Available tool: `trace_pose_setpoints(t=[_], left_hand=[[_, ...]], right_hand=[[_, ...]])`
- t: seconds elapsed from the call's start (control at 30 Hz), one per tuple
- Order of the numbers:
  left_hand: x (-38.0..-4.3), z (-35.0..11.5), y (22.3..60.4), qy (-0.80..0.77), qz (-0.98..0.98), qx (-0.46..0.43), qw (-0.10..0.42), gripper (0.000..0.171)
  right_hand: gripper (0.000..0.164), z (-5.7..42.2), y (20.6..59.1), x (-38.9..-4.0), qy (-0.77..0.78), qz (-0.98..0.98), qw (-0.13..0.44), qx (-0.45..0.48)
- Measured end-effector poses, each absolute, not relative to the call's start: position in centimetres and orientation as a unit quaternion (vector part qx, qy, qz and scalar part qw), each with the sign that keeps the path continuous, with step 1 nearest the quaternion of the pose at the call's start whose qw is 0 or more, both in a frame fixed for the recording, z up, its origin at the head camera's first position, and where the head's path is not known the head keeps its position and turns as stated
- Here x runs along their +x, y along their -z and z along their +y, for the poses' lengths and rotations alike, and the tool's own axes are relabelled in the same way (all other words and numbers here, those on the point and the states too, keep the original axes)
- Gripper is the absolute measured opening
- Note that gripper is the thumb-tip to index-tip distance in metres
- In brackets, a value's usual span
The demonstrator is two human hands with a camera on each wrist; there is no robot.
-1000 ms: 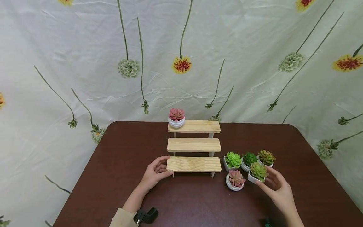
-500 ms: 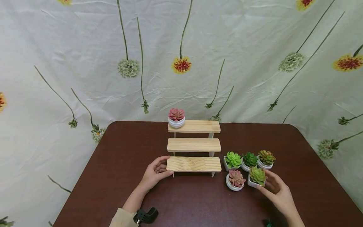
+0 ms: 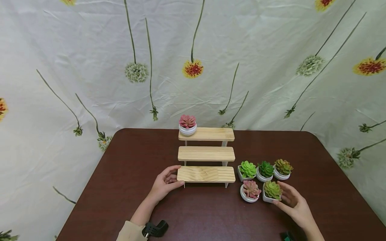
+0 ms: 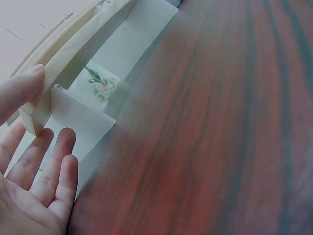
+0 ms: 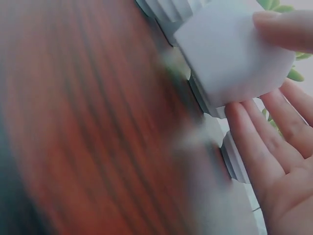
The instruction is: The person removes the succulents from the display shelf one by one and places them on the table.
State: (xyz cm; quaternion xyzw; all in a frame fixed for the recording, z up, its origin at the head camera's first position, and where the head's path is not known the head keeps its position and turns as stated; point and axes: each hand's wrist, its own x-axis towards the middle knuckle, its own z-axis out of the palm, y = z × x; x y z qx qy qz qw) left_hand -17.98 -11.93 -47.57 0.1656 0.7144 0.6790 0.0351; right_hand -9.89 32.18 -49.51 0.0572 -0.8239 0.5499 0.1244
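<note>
My left hand (image 3: 163, 185) pinches the left end of the lowest board of a three-step wooden display stand (image 3: 206, 174). In the left wrist view the thumb (image 4: 30, 81) lies on that board, the index fingertip at its underside. My right hand (image 3: 296, 203) holds a light-green potted succulent (image 3: 272, 190) by its square white pot (image 5: 234, 54), thumb on one side, fingers on the other. Just left of it is a pale-pink succulent (image 3: 251, 189) in a round pot. Behind stand a bright-green succulent (image 3: 248, 169), a dark-green one (image 3: 265, 169) and an olive-red one (image 3: 283, 167).
A pink succulent (image 3: 187, 125) in a round white pot stands on the left end of the top board (image 3: 214, 134). The middle board (image 3: 206, 154) is bare. Behind the dark brown table (image 3: 144, 147) hangs a flowered cloth (image 3: 169, 40).
My right hand has drawn the light-green succulent slightly toward me and left, away from the dark-green and olive-red ones. The left hand and the stand have stayed put.
</note>
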Motion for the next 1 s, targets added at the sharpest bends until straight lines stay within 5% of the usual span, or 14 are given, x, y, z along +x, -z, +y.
trace_pose_setpoints(t=[1.0], left_hand=[[-19.2,-12.3,50.4,-0.687,0.71,0.154,0.036,0.059]], right_hand=[[0.056,32.7,49.9,-10.0,-0.581,-0.8,0.129,0.073]])
